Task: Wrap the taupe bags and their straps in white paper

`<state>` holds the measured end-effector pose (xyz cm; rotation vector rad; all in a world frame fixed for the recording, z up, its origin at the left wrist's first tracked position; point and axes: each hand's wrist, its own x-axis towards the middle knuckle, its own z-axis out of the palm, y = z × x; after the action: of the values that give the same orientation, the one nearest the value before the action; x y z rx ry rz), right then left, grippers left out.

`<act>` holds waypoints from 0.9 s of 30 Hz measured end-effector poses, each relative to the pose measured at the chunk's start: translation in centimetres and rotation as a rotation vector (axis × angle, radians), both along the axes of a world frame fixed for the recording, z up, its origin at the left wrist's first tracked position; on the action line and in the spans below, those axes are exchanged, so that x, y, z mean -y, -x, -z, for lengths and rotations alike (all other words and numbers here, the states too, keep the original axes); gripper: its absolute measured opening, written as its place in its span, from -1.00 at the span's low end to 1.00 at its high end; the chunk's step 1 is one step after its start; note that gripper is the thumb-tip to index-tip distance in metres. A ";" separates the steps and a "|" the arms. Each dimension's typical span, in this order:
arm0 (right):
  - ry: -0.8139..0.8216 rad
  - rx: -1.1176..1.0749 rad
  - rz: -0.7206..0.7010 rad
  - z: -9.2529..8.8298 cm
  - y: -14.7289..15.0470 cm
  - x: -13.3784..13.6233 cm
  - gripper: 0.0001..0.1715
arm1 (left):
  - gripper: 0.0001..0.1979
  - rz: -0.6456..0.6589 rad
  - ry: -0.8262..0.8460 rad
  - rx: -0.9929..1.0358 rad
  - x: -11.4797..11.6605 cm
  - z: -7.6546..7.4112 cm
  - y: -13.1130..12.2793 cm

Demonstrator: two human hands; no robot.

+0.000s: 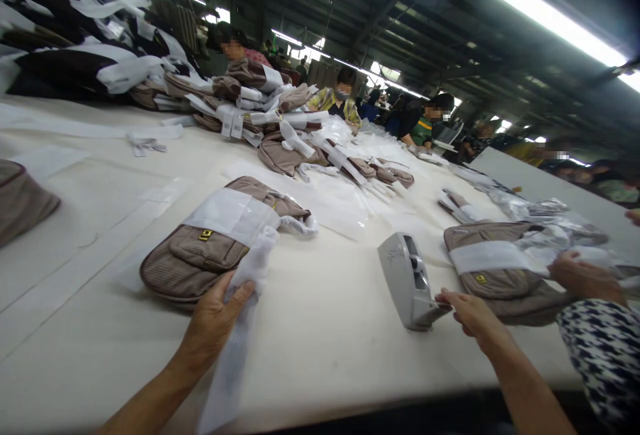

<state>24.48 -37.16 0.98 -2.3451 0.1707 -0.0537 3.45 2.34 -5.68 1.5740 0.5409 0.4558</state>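
Note:
A brown handbag [215, 248] lies on the table in front of me, with a white paper band [230, 212] around its middle. My left hand [220, 308] is closed at its near right edge, the thumb pressing on a white wrapped strip [255, 262] that trails down towards the table's front edge. The fingers under the bag's edge are partly hidden. To the right stands a grey tape dispenser [400, 282]. At its near end my right hand [470, 315] pinches the tape between thumb and forefinger; the clear tape itself hardly shows.
On the right, a co-worker's hand [585, 275] with a houndstooth sleeve [600, 355] touches another banded bag [490, 265]. Several wrapped bags [285, 152] are heaped farther back. Black bags [70, 68] pile up at left. A brown bag [25, 202] sits at the left edge.

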 end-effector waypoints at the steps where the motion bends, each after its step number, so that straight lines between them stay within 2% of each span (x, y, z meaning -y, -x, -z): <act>1: -0.050 -0.075 -0.012 0.0 -0.3 -0.1 -0.59 | -0.53 -0.001 0.003 -0.001 0.0 0.0 0.0; 4: -0.187 -0.206 -0.034 -0.7 -0.3 -0.2 -0.59 | -0.53 0.001 0.022 -0.011 0.0 0.1 0.0; 7: -0.297 -0.217 -0.033 -1.8 0.8 0.5 -0.57 | -0.54 0.007 0.050 -0.020 0.0 0.2 0.0; 10: -0.405 -0.256 0.008 -1.7 2.5 1.8 -0.54 | -0.57 -0.002 0.089 -0.016 0.0 0.2 0.1; 15: -0.529 -0.272 0.073 1.6 4.7 3.2 -0.59 | -0.55 -0.020 0.149 -0.011 0.2 -0.4 0.1; 19: -0.455 -0.243 0.116 4.5 4.6 2.6 -0.54 | -0.56 -0.014 0.234 0.020 0.0 -0.5 -0.2; 22: -0.381 -0.223 0.147 6.1 5.5 1.8 -0.53 | -0.57 -0.063 0.292 0.060 -0.3 -0.3 -0.3; 25: -0.316 -0.202 0.097 7.2 7.9 0.8 -0.54 | -0.57 -0.059 0.369 0.099 -0.2 -0.3 0.2; 27: -0.247 -0.126 -0.008 7.2 9.1 -0.9 -0.55 | -0.59 -0.022 0.414 0.145 -0.1 -0.4 0.4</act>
<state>15.38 -36.28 -6.24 -2.1029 0.2173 0.1136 3.06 2.45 -5.31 1.1311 0.5040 0.4391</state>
